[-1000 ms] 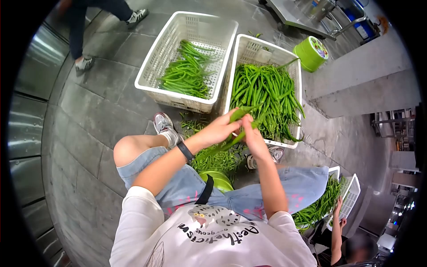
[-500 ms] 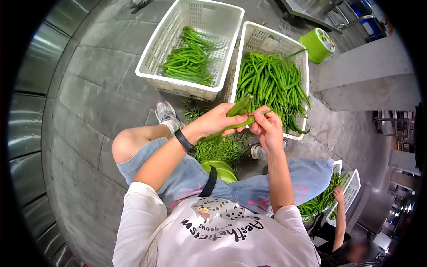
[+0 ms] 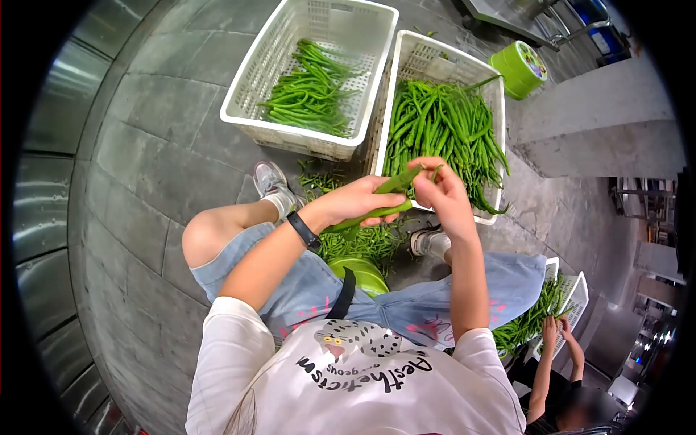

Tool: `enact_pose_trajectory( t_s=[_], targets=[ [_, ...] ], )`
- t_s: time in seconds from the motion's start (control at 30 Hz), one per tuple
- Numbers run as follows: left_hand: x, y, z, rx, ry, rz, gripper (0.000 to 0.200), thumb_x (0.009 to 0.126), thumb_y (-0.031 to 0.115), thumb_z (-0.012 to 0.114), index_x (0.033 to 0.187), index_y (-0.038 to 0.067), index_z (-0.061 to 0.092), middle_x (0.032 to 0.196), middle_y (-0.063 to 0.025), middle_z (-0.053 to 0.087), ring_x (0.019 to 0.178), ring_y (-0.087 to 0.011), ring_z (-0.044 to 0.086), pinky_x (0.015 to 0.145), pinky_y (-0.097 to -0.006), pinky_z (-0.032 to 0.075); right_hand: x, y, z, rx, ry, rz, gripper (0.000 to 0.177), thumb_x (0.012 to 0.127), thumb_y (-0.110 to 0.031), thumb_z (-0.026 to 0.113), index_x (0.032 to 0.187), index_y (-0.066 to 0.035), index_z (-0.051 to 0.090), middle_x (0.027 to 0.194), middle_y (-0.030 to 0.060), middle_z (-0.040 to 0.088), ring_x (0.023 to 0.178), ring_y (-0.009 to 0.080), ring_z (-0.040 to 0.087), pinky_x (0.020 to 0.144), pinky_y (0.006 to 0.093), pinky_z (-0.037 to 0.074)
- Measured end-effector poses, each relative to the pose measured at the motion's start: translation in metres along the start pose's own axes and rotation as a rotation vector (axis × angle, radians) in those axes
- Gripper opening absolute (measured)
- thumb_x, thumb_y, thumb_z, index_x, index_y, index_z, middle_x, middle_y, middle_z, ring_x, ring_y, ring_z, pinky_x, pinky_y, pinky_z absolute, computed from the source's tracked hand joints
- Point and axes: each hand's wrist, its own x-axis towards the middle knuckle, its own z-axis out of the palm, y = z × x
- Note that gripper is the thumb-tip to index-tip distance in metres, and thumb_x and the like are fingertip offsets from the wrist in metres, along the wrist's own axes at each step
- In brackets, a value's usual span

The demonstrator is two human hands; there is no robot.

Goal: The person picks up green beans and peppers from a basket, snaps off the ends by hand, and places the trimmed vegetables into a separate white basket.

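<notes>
My left hand [image 3: 354,200], with a dark band on its wrist, is wrapped round several long green chili peppers [image 3: 397,183]. Their ends stick out past my thumb to the right. Beside them, my right hand [image 3: 448,196] is pinched on a small green pepper stem [image 3: 436,172], apart from the peppers. Just beyond my hands stands a white crate [image 3: 500,109] heaped with long green chili peppers [image 3: 442,130]. Below my hands, a pile of green stem trimmings [image 3: 355,245] lies on the floor between my feet.
Another white crate [image 3: 243,87] at the upper left holds a smaller heap of peppers. I sit on a green stool [image 3: 360,275]. A green bucket-like stool [image 3: 516,71] stands by a concrete ledge [image 3: 602,109]. At lower right, a co-worker's hands [image 3: 557,330] reach over more peppers [image 3: 529,315].
My right hand has drawn back from the pepper it was gripping and now pinches a detached stem. The left hand keeps its peppers. The co-worker's second hand has come into view.
</notes>
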Motion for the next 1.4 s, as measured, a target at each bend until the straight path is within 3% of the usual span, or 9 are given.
enact_pose_trajectory(
  t_s=[0.1,0.33,0.53,0.63,0.8,1.0,1.17,1.27,1.4],
  targets=[
    [0.002,-0.005,0.005,0.097,0.108,0.065,0.017,0.095,0.023,0.048,0.102,0.008,0.048,0.07,-0.0028,0.054,0.044,-0.004,0.041,0.039,-0.0185,0.032,-0.001,0.008,0.0,-0.492,0.107,-0.125,0.012,0.09,-0.012,0.058,0.096,-0.003,0.056,0.069,-0.0035,0.051,0.059,0.0032,0.043,0.053,0.0184,0.035],
    [-0.001,-0.003,0.004,0.253,0.141,0.069,0.022,0.095,0.025,0.05,0.107,0.007,0.046,0.067,-0.001,0.053,0.043,-0.0048,0.041,0.039,-0.0203,0.031,-0.008,0.022,0.002,-0.16,0.122,-0.007,0.01,0.092,-0.013,0.054,0.091,-0.003,0.054,0.065,0.0002,0.055,0.055,0.005,0.045,0.048,0.0185,0.034],
    [-0.002,-0.003,0.006,-0.02,0.084,0.02,0.023,0.096,0.025,0.048,0.112,0.008,0.046,0.069,-0.0017,0.053,0.042,-0.0026,0.038,0.037,-0.0171,0.028,-0.01,0.035,-0.01,0.535,-0.054,0.095,0.005,0.091,-0.008,0.051,0.089,-0.004,0.053,0.068,0.0037,0.053,0.057,0.0092,0.044,0.05,0.0216,0.034],
    [0.002,-0.007,0.001,-0.047,0.073,-0.008,0.022,0.096,0.026,0.049,0.109,0.008,0.046,0.069,-0.0017,0.053,0.042,-0.003,0.039,0.037,-0.0172,0.029,-0.011,0.027,-0.008,0.792,-0.044,0.012,0.007,0.089,-0.007,0.051,0.096,-0.004,0.051,0.077,0.0065,0.054,0.064,0.0104,0.046,0.054,0.023,0.036],
    [0.009,-0.018,0.003,0.27,0.134,-0.074,0.021,0.095,0.026,0.049,0.105,0.007,0.047,0.07,-0.0019,0.054,0.042,-0.0045,0.043,0.038,-0.0188,0.033,-0.02,0.018,-0.011,0.184,0.037,-0.068,0.028,0.086,-0.004,0.056,0.113,-0.003,0.049,0.081,0.0031,0.052,0.065,0.0084,0.046,0.057,0.0221,0.038],
    [0.008,-0.026,0.004,0.354,0.177,0.035,0.028,0.093,0.03,0.054,0.108,0.007,0.048,0.07,-0.0015,0.055,0.049,-0.0056,0.045,0.043,-0.0216,0.037,-0.015,0.03,-0.003,-0.406,0.254,-0.247,0.011,0.087,-0.009,0.06,0.092,0.0,0.056,0.072,0.0002,0.056,0.063,0.0051,0.049,0.057,0.02,0.039],
    [0.005,-0.019,0.011,0.383,0.261,0.119,0.032,0.092,0.032,0.054,0.113,0.009,0.049,0.068,0.001,0.052,0.051,-0.0054,0.043,0.046,-0.0221,0.036,-0.018,0.035,-0.001,-0.323,0.234,-0.113,0.009,0.089,-0.009,0.056,0.088,0.0,0.054,0.071,0.0016,0.059,0.059,0.0058,0.052,0.055,0.0209,0.041],
    [0.005,-0.02,0.009,0.571,0.27,0.205,0.027,0.093,0.031,0.053,0.106,0.008,0.055,0.062,-0.0009,0.048,0.054,-0.0087,0.041,0.051,-0.027,0.037,-0.018,0.034,0.0,-0.336,0.207,-0.12,0.01,0.091,-0.011,0.054,0.09,-0.001,0.054,0.067,0.0009,0.057,0.053,0.0054,0.048,0.05,0.0206,0.038],
    [0.005,-0.024,0.005,0.579,0.236,0.236,0.025,0.096,0.031,0.048,0.103,0.008,0.058,0.06,0.0032,0.046,0.048,-0.0052,0.04,0.045,-0.0227,0.033,-0.018,0.036,-0.004,0.118,0.11,0.011,0.011,0.092,-0.014,0.055,0.09,-0.003,0.053,0.062,0.002,0.051,0.048,0.0038,0.036,0.042,0.02,0.027]
  ],
)
